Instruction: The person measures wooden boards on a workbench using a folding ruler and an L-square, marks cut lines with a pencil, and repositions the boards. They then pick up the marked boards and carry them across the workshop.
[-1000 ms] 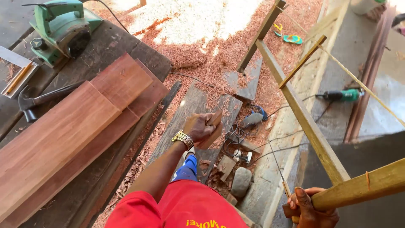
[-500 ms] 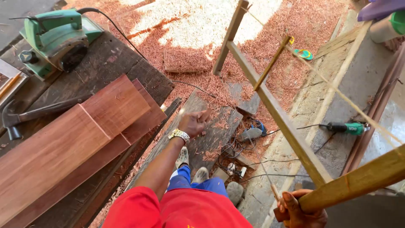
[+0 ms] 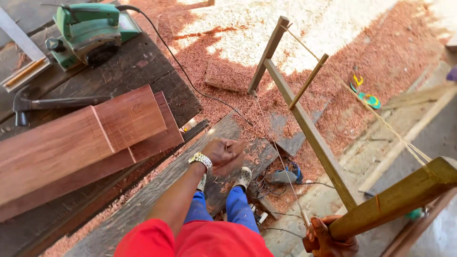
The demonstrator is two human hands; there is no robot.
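The person stands over a dark, weathered plank [image 3: 157, 190] that runs from the lower left toward the centre of the frame. Their left hand [image 3: 223, 154], with a pale watch [image 3: 201, 161] on the wrist, sits at the centre of the picture with the fingers curled in loosely, resting on or just above a small reddish offcut of wood [image 3: 234, 164]; I cannot tell whether they actually grip it. At the lower right edge, the right hand [image 3: 328, 235] wraps tight around the end of a big wooden frame saw [image 3: 309, 128], holding it by the thick yellowish end bar [image 3: 400, 200]. The saw's long centre rail slants up toward the top middle of the frame, with a twisted cord [image 3: 381, 123] strung along its right side.

In the left half lie reddish boards [image 3: 81, 143], stacked on a dark workbench [image 3: 143, 66]. A hammer [image 3: 52, 102] lies just above them, and a green electric planer [image 3: 90, 33] sits in the upper left. Red sawdust [image 3: 381, 57] covers the ground across the upper right.
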